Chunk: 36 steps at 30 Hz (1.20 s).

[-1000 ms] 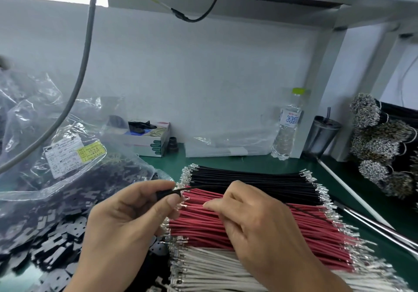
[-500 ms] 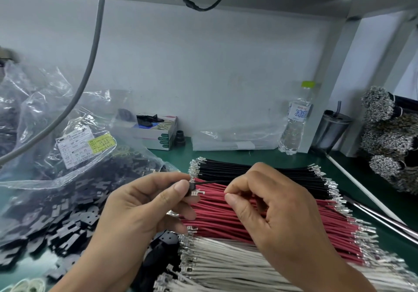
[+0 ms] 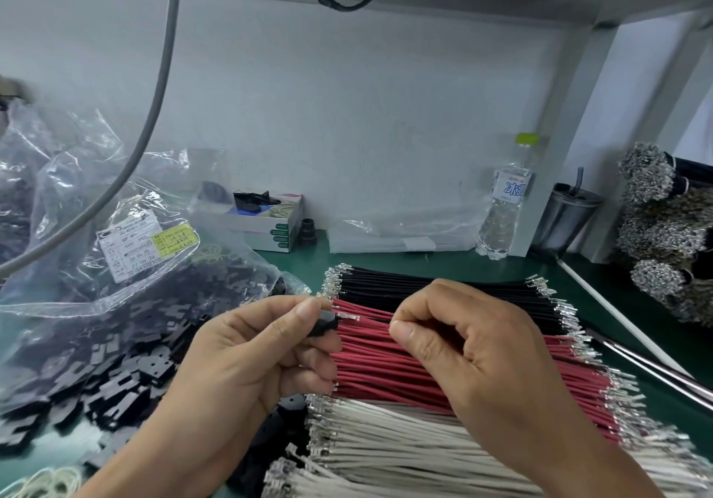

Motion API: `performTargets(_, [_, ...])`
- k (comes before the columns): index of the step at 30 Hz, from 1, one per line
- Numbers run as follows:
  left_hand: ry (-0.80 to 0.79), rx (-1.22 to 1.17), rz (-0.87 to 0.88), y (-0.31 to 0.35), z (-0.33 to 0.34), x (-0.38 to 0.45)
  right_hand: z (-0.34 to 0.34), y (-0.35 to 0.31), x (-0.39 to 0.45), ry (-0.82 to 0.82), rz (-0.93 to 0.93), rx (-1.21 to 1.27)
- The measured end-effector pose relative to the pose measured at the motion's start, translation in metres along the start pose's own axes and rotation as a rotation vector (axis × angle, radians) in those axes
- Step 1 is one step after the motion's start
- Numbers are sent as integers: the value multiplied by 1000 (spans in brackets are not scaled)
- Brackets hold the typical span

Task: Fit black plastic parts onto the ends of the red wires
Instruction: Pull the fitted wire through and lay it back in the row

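Note:
My left hand (image 3: 247, 358) pinches a small black plastic part (image 3: 323, 324) between thumb and forefinger. My right hand (image 3: 474, 351) pinches a thin wire just to the right of it. That wire's metal terminal (image 3: 348, 318) points at the part's open end and touches it or sits just inside. Against the pile behind, the wire's colour is hard to tell. Both hands hover over a flat row of red wires (image 3: 386, 374) with metal terminals at both ends.
Black wires (image 3: 424, 289) lie behind the red row and white wires (image 3: 405, 443) in front. Left are a clear bag (image 3: 115, 266) and loose black parts (image 3: 115, 389). A water bottle (image 3: 505, 204), steel cup (image 3: 567, 216), box (image 3: 270, 219) and wire bundles (image 3: 663, 227) stand behind.
My hands have drawn closer together, and the wire terminal has come up to the black part in my left hand. The view has tilted and shifted slightly.

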State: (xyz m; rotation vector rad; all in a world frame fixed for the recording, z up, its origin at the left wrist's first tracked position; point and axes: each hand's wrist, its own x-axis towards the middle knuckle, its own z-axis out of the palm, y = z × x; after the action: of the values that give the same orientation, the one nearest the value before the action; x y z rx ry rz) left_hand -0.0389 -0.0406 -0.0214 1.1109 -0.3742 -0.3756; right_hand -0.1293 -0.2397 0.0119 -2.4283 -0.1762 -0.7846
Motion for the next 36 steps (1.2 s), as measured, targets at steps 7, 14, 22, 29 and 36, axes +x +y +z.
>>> performTargets(7, [-17, 7, -5, 0, -1, 0, -1, 1, 0, -74, 29, 72])
performTargets(14, [-64, 3, -14, 0, -2, -2, -5, 1, 2, -91, 109, 192])
performTargets(22, [-56, 33, -34, -1, -2, -2, -7, -3, 0, -76, 36, -59])
performTargets(29, [-26, 37, -63, -8, 2, -3, 4, -13, -3, -46, -76, -255])
performTargets(36, [30, 678, 445, -6, 4, -11, 2, 2, 0, -81, 30, -96])
